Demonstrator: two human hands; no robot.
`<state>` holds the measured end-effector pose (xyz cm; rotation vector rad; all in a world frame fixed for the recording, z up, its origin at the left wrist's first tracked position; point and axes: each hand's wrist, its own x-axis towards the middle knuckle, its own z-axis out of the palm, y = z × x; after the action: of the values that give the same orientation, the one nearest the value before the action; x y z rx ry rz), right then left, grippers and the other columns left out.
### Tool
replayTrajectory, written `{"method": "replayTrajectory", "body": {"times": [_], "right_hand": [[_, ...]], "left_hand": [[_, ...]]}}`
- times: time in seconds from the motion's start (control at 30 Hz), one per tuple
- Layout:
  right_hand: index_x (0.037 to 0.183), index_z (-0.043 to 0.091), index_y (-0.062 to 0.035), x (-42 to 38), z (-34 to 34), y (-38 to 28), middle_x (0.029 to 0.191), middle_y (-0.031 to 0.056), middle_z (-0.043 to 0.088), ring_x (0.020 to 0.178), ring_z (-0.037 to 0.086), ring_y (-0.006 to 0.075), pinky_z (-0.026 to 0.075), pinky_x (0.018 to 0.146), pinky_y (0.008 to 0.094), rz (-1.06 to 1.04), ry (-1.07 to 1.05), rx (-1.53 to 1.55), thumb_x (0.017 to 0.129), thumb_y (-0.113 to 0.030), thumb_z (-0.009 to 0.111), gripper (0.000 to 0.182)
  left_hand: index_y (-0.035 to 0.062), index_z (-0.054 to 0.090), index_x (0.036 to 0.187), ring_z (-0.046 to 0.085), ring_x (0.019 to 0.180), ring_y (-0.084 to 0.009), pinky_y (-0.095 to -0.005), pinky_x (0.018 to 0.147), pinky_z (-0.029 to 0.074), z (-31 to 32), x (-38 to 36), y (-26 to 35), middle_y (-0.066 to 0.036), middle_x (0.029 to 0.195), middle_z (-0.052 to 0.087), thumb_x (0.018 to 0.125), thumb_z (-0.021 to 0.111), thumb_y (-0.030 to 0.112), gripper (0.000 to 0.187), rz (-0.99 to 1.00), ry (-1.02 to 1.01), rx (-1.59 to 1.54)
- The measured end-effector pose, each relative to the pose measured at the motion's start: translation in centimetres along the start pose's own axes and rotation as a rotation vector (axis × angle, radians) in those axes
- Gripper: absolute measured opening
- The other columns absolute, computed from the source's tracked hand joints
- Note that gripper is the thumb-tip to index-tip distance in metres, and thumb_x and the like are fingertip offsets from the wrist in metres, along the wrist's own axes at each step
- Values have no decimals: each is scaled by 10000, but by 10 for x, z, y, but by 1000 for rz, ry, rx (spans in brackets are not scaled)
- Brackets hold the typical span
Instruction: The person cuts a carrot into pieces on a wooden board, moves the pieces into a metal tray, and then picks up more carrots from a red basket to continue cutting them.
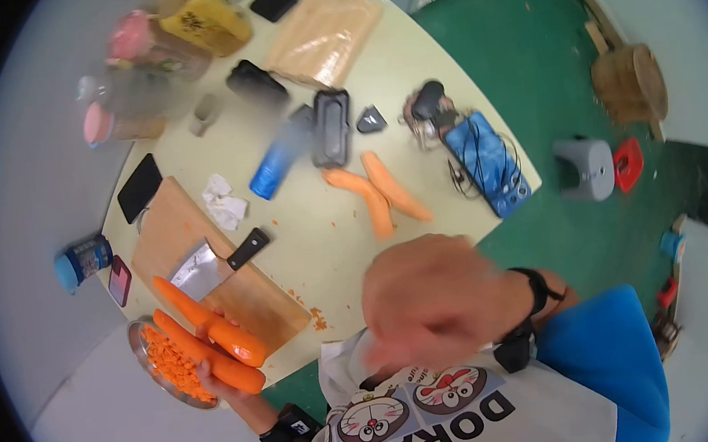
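My left hand [227,393] is closed around two bright orange carrots, an upper carrot [183,303] and a lower carrot [204,356], side by side. They are over the near end of the wooden cutting board [270,309] and partly cover a metal bowl [134,337] of diced carrot [171,365]. A cleaver [197,274] with a black handle lies across the board. My right hand [435,299] is raised close to the camera in front of my apron [512,407]. It is blurred with its fingers turned under, so what they hold, if anything, is hidden.
Two paler carrots, one bent [365,198] and one straighter [394,187], lie mid-table. Around them are a blue can [275,170], a black case [332,128], a crumpled tissue [223,202] and a blue phone [486,164] with cables. Orange scraps [319,318] dot the near edge.
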<state>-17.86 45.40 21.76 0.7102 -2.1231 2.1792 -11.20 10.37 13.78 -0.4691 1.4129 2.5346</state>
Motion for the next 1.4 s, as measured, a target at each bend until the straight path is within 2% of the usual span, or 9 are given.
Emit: {"method": "replayTrajectory", "body": {"times": [0.1, 0.2, 0.47, 0.73, 0.93, 1.1, 1.17, 1.3, 1.4], "right_hand": [[559, 478, -28, -16, -9, -18, 533, 43, 484, 452, 461, 196, 348, 410, 291, -309, 25, 168, 770, -154, 653, 302], [568, 491, -27, -35, -2, -12, 537, 45, 492, 458, 470, 194, 356, 415, 288, -476, 61, 264, 767, -148, 654, 284], [592, 526, -26, -88, 31, 22, 549, 53, 513, 473, 494, 189, 378, 428, 278, -593, 95, 236, 760, -131, 655, 237], [615, 561, -25, -138, 119, 35, 560, 61, 534, 488, 518, 183, 400, 442, 268, -660, 92, 122, 753, -114, 655, 189], [633, 588, -24, -135, 176, 16, 569, 66, 550, 499, 536, 179, 416, 452, 261, -506, 131, -178, 747, -102, 656, 154], [614, 578, -40, -107, 217, 73, 560, 80, 544, 488, 534, 204, 410, 450, 276, 5, 165, -619, 766, -97, 652, 179], [633, 569, -43, -111, 226, 109, 590, 82, 551, 509, 535, 221, 407, 454, 283, 103, 136, -752, 764, -118, 653, 173], [688, 589, -56, -116, 237, 132, 717, 80, 580, 602, 553, 253, 435, 525, 343, 84, 169, -887, 727, -139, 673, 124], [774, 605, -56, -121, 231, 144, 864, 82, 580, 773, 554, 250, 414, 717, 360, 21, 270, -885, 725, -105, 653, 84]], "left_hand": [[110, 463, 1204, 484, 1020, -313, -440, 825, 473, 5, 1, -9, -212, 1290, 350, 719, 602, 351, 559, -18, 62, 19], [133, 476, 1193, 468, 1029, -311, -450, 813, 475, 17, 10, -12, -203, 1276, 354, 714, 606, 361, 546, -73, -7, 75], [167, 498, 1166, 454, 1032, -326, -466, 802, 470, -18, 18, -38, -189, 1272, 335, 708, 635, 332, 505, -42, -253, 74], [170, 498, 1150, 467, 1040, -333, -497, 809, 472, -93, -22, -33, -208, 1297, 304, 718, 644, 326, 482, 98, -374, 140], [122, 462, 1149, 483, 1025, -341, -508, 799, 477, -132, -53, -28, -227, 1285, 316, 715, 625, 317, 503, 191, -347, 47], [63, 460, 1149, 488, 1028, -344, -486, 784, 490, -150, -64, -20, -227, 1271, 341, 692, 621, 299, 539, 199, -223, 15], [23, 481, 1140, 486, 1045, -329, -442, 827, 468, -157, -66, -13, -212, 1243, 375, 667, 624, 276, 555, 169, -255, 141], [-11, 526, 1095, 487, 1039, -293, -386, 863, 424, -162, -76, 5, -193, 1203, 411, 643, 640, 229, 525, 236, -177, 313], [-11, 595, 976, 499, 958, -264, -345, 852, 393, -161, -76, 20, -142, 1121, 461, 622, 661, 155, 397, 378, -107, 916]]}}
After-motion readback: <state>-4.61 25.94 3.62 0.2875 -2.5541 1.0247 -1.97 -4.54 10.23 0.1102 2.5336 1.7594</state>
